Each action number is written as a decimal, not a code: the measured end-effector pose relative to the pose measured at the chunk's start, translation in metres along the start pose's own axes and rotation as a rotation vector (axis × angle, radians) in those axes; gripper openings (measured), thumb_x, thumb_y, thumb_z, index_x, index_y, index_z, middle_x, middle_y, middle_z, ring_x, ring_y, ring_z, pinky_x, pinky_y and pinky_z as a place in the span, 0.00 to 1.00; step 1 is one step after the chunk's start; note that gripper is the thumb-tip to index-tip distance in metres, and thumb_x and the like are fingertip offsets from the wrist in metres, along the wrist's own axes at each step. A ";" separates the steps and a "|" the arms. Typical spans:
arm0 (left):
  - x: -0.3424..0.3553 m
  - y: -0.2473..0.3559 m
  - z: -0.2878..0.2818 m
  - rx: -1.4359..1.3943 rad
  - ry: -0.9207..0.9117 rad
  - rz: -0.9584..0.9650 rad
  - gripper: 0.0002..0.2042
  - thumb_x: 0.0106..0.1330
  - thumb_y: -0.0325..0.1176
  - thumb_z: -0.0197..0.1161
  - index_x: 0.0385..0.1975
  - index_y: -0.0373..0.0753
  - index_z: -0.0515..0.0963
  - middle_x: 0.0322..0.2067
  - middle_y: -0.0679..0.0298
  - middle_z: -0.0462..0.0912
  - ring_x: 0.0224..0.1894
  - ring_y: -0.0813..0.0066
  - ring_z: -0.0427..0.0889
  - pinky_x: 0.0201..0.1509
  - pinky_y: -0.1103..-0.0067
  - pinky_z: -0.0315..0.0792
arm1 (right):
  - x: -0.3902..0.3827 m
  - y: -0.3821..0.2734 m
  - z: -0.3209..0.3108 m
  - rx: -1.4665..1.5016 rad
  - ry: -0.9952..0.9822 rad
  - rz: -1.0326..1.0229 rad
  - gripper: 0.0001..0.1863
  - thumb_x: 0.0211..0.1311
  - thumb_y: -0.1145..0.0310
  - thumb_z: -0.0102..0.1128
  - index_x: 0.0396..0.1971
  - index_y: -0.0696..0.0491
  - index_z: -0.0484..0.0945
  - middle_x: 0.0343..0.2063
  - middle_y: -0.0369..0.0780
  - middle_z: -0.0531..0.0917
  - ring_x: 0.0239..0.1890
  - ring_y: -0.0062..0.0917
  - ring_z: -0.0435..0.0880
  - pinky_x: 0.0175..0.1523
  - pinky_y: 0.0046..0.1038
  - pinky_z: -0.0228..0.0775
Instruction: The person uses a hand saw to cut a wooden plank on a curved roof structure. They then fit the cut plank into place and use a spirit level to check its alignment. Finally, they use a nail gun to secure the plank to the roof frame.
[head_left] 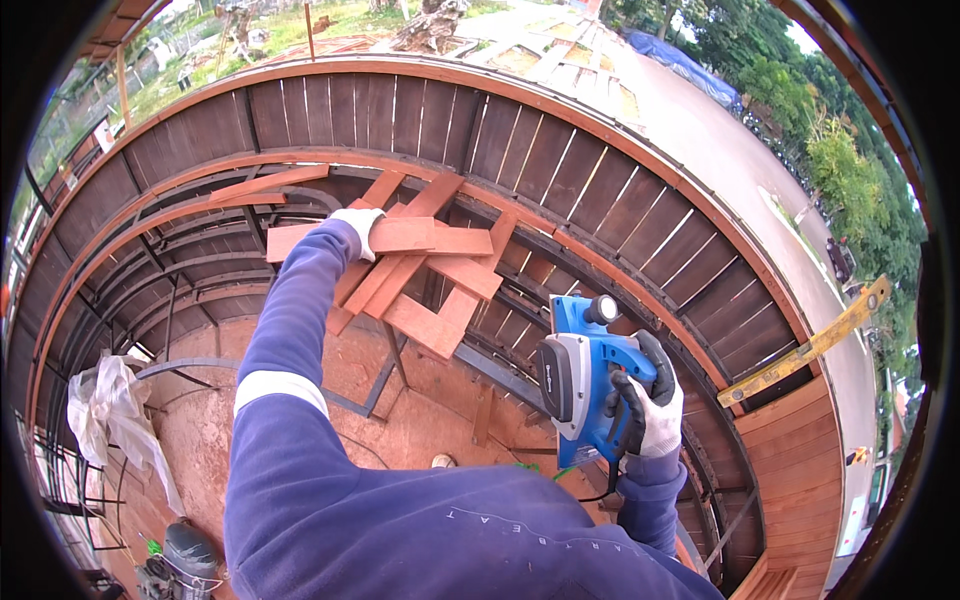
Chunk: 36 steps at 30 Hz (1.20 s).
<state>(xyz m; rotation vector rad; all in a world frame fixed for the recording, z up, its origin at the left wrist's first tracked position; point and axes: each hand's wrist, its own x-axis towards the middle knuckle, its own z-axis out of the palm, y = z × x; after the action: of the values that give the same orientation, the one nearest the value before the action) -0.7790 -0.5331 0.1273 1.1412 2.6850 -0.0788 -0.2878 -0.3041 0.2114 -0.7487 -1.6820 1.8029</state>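
Note:
My left hand [362, 232], in a white glove, is closed on a short reddish wooden board [405, 235] at the top of a loose pile; its fingertips are partly hidden. More short boards [422, 325] lie crossed over one another beneath and beside it, resting on a dark metal frame [480, 368]. To the right, my right hand [655, 400], in a white glove with dark-coated fingers, grips the handle of a blue electric planer [590, 365]. The planer is held up, apart from the boards, with its grey side and black cover showing. A black cord [606, 488] hangs from its lower end.
A curved slatted wooden wall [400, 110] with a rail surrounds the workplace. On its right part rests a yellow level [810, 345], above finished planks [795, 450]. Clear plastic sheeting [105, 405] hangs at left, and a dark machine [190, 555] stands on the reddish floor [230, 440].

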 end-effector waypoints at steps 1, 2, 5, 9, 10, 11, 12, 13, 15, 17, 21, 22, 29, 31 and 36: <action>0.002 -0.002 0.005 -0.023 0.006 0.002 0.44 0.45 0.47 0.81 0.66 0.49 0.70 0.61 0.56 0.79 0.62 0.56 0.79 0.68 0.66 0.72 | 0.002 0.003 0.004 0.009 -0.008 0.012 0.38 0.60 0.76 0.74 0.70 0.53 0.67 0.39 0.38 0.85 0.27 0.19 0.82 0.32 0.22 0.76; 0.003 -0.004 0.009 -0.045 0.012 0.002 0.44 0.45 0.48 0.80 0.66 0.48 0.70 0.62 0.56 0.79 0.62 0.56 0.79 0.68 0.66 0.71 | 0.003 0.005 0.009 0.019 -0.019 0.023 0.38 0.60 0.76 0.73 0.70 0.53 0.67 0.38 0.38 0.85 0.27 0.19 0.82 0.31 0.22 0.76; 0.005 -0.006 0.018 -0.102 0.074 0.011 0.45 0.45 0.49 0.80 0.67 0.47 0.69 0.62 0.55 0.78 0.63 0.56 0.78 0.69 0.67 0.71 | 0.017 0.014 0.025 0.059 -0.058 0.038 0.38 0.61 0.76 0.72 0.71 0.53 0.66 0.37 0.38 0.86 0.26 0.20 0.83 0.30 0.22 0.77; -0.006 0.000 0.017 -0.065 0.059 -0.111 0.48 0.47 0.53 0.78 0.70 0.43 0.66 0.63 0.53 0.77 0.64 0.56 0.77 0.69 0.66 0.71 | 0.037 0.030 0.057 0.112 -0.117 0.048 0.37 0.63 0.75 0.71 0.71 0.54 0.65 0.38 0.40 0.85 0.26 0.21 0.83 0.31 0.24 0.78; -0.007 -0.001 0.021 -0.072 0.036 -0.167 0.48 0.49 0.54 0.77 0.71 0.42 0.65 0.63 0.53 0.77 0.65 0.56 0.77 0.69 0.66 0.71 | 0.042 0.031 0.067 0.115 -0.139 0.066 0.37 0.63 0.75 0.71 0.71 0.54 0.65 0.38 0.40 0.85 0.27 0.21 0.83 0.31 0.24 0.78; -0.008 -0.003 0.026 -0.079 0.014 -0.224 0.49 0.50 0.55 0.77 0.72 0.41 0.64 0.63 0.53 0.77 0.65 0.56 0.77 0.69 0.66 0.71 | 0.046 0.031 0.076 0.117 -0.161 0.085 0.37 0.64 0.75 0.71 0.71 0.54 0.65 0.38 0.40 0.85 0.27 0.21 0.83 0.31 0.24 0.78; -0.012 -0.002 0.027 -0.075 0.022 -0.242 0.50 0.51 0.57 0.75 0.73 0.40 0.62 0.64 0.53 0.77 0.65 0.56 0.77 0.69 0.66 0.72 | 0.050 0.032 0.085 0.111 -0.186 0.105 0.37 0.64 0.75 0.71 0.71 0.54 0.64 0.38 0.39 0.85 0.27 0.21 0.84 0.31 0.25 0.78; -0.016 -0.002 0.028 -0.110 0.029 -0.281 0.50 0.51 0.58 0.75 0.73 0.40 0.62 0.64 0.53 0.77 0.65 0.55 0.77 0.69 0.65 0.72 | 0.054 0.033 0.093 0.132 -0.225 0.116 0.38 0.63 0.75 0.72 0.71 0.54 0.64 0.39 0.39 0.85 0.28 0.21 0.84 0.31 0.25 0.79; -0.023 0.003 0.028 -0.183 0.043 -0.355 0.50 0.51 0.58 0.76 0.72 0.40 0.62 0.64 0.53 0.77 0.65 0.55 0.77 0.69 0.64 0.72 | 0.063 0.045 0.107 0.159 -0.219 0.156 0.38 0.61 0.72 0.74 0.70 0.55 0.65 0.40 0.41 0.85 0.30 0.24 0.84 0.34 0.27 0.80; -0.021 -0.003 0.039 -0.215 0.062 -0.381 0.50 0.51 0.59 0.76 0.72 0.40 0.62 0.63 0.52 0.77 0.64 0.54 0.78 0.68 0.62 0.73 | 0.068 0.049 0.118 0.167 -0.248 0.148 0.38 0.62 0.72 0.73 0.70 0.55 0.64 0.41 0.41 0.84 0.31 0.24 0.85 0.34 0.27 0.81; -0.031 -0.004 0.040 -0.225 0.040 -0.422 0.50 0.52 0.60 0.75 0.72 0.39 0.61 0.64 0.51 0.77 0.65 0.54 0.77 0.68 0.63 0.72 | 0.080 0.058 0.145 0.225 -0.252 0.168 0.39 0.63 0.73 0.72 0.71 0.55 0.62 0.42 0.42 0.83 0.32 0.24 0.84 0.35 0.28 0.81; -0.033 -0.003 0.039 -0.225 0.032 -0.433 0.51 0.53 0.60 0.75 0.73 0.39 0.61 0.64 0.51 0.76 0.65 0.54 0.77 0.69 0.63 0.72 | 0.084 0.060 0.152 0.206 -0.255 0.165 0.39 0.65 0.73 0.70 0.73 0.54 0.60 0.44 0.42 0.82 0.33 0.25 0.84 0.35 0.29 0.81; -0.096 0.019 0.034 -0.502 0.541 -0.541 0.47 0.51 0.56 0.77 0.68 0.36 0.66 0.63 0.48 0.76 0.67 0.55 0.74 0.70 0.68 0.70 | 0.113 0.086 0.216 0.317 -0.166 0.157 0.36 0.67 0.75 0.67 0.71 0.50 0.61 0.43 0.41 0.79 0.31 0.24 0.83 0.33 0.30 0.83; -0.118 0.025 0.051 -0.688 0.852 -0.467 0.42 0.50 0.47 0.82 0.62 0.33 0.71 0.57 0.47 0.80 0.61 0.54 0.79 0.66 0.68 0.72 | 0.121 0.095 0.235 0.351 -0.184 0.112 0.31 0.68 0.81 0.63 0.67 0.47 0.64 0.44 0.40 0.78 0.31 0.23 0.82 0.33 0.30 0.83; -0.201 0.051 0.076 -1.024 0.927 -0.415 0.42 0.50 0.40 0.84 0.62 0.27 0.70 0.53 0.47 0.82 0.55 0.63 0.82 0.61 0.71 0.76 | 0.131 0.136 0.272 0.386 -0.165 0.072 0.36 0.68 0.83 0.59 0.72 0.45 0.59 0.39 0.40 0.78 0.31 0.25 0.82 0.34 0.31 0.82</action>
<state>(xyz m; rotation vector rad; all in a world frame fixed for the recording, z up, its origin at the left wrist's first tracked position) -0.5927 -0.6494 0.1004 0.2654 2.8098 1.8907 -0.5783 -0.4045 0.0884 -0.5085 -1.3526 2.2042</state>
